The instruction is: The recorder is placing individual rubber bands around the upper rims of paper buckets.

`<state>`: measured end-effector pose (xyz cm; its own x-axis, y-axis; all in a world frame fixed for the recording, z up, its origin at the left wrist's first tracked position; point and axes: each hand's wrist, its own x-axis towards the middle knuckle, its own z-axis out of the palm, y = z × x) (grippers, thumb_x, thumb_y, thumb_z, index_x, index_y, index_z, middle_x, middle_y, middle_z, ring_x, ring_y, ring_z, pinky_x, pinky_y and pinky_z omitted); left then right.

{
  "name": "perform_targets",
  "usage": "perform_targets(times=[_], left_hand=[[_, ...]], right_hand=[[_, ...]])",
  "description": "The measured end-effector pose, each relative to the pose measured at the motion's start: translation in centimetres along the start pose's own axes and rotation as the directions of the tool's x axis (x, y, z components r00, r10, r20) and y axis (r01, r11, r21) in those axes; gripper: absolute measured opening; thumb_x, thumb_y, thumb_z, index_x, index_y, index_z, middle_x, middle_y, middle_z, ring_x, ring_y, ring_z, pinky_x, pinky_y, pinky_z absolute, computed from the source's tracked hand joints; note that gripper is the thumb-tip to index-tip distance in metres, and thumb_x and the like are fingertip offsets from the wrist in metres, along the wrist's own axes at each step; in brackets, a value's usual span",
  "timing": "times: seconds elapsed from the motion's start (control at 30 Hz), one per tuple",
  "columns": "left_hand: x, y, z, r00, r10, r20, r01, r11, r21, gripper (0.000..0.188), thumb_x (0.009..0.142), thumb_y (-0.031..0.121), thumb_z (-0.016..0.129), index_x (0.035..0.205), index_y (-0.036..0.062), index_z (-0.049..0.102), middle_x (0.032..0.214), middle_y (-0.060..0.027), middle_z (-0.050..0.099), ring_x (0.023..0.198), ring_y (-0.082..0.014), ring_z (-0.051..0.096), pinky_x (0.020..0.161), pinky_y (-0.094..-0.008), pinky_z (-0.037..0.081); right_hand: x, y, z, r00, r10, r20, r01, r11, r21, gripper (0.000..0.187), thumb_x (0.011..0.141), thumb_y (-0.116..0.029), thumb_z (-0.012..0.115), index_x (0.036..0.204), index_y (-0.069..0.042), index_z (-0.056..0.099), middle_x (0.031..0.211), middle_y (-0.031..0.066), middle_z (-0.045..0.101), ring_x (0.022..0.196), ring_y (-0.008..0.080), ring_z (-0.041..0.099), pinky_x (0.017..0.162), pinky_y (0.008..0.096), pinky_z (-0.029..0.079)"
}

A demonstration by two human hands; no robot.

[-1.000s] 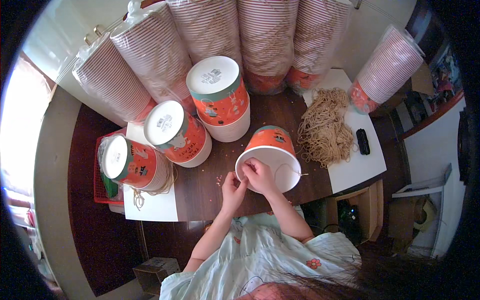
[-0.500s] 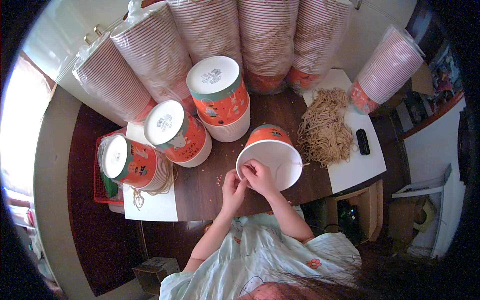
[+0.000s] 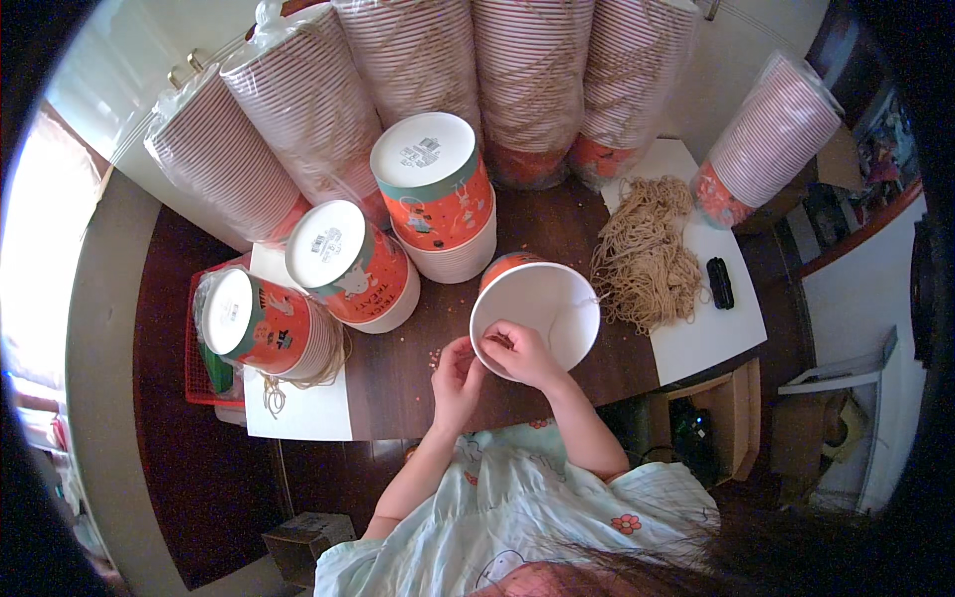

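Note:
A paper bucket [image 3: 572, 294], orange outside and white inside, is tipped with its mouth toward me at the table's middle. My left hand [image 3: 457, 386] is closed at the near left of its rim, from outside. Just inside that rim, my right hand [image 3: 525, 356] has its fingertips pinched together. A thin tan cord [image 3: 594, 299] crosses the far right rim, and a faint line of it runs down the white inside toward my right hand. The bit between my right fingers is hidden by them.
Upside-down bucket stacks [image 3: 438, 204] stand at the left. Wrapped tall stacks [image 3: 532, 80] line the back. A heap of tan cords [image 3: 652, 259] lies at the right on white board [image 3: 696, 348], beside a black object [image 3: 720, 284]. A red basket [image 3: 202, 368] sits far left.
The bucket has turned so its mouth faces me more and less of its orange side shows. The cord end at the right rim has moved up. Both hands stay at the near rim.

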<state>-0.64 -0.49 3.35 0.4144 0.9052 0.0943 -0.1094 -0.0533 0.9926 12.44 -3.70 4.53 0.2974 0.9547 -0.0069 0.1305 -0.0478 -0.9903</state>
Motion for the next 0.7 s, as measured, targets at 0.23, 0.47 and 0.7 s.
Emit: perform_targets(times=[0.23,0.47,0.7], left_hand=[[0.0,1.8,-0.1,0.994,0.103,0.027,-0.105,0.900,0.423,0.009,0.080,0.002,0.055,0.088,-0.0021,0.056,0.076,-0.0059,0.060,0.067,-0.0111,0.058,0.060,-0.0250,0.048],[-0.6,2.1,-2.0,0.980,-0.128,0.155,0.149,0.980,-0.131,0.004,0.081,0.000,0.051,0.083,-0.0018,0.054,0.089,-0.0066,0.057,0.078,-0.0097,0.054,0.069,-0.0215,0.044],[-0.8,4.8,-4.7,0.988,-0.113,0.105,0.145,0.915,-0.377,0.002,0.075,0.002,0.047,0.075,0.0034,0.048,0.099,-0.0149,0.057,0.093,-0.0192,0.052,0.092,-0.0341,0.032]], right_hand=[[-0.2,-0.6,-0.6,0.997,-0.043,0.064,0.045,0.999,-0.023,0.015,0.080,-0.015,0.058,0.083,0.000,0.057,0.073,0.0054,0.060,0.065,0.0104,0.056,0.058,0.0251,0.045],[-0.6,-5.0,-2.8,0.970,-0.033,0.242,0.090,0.969,-0.229,0.012,0.080,-0.012,0.059,0.084,-0.002,0.055,0.068,0.0023,0.056,0.062,0.0078,0.052,0.056,0.0242,0.043],[-0.9,-8.0,-3.7,0.958,-0.023,0.285,0.140,0.907,-0.397,0.021,0.076,-0.015,0.062,0.092,-0.005,0.054,0.068,0.0070,0.057,0.060,0.0157,0.056,0.056,0.0280,0.044]])
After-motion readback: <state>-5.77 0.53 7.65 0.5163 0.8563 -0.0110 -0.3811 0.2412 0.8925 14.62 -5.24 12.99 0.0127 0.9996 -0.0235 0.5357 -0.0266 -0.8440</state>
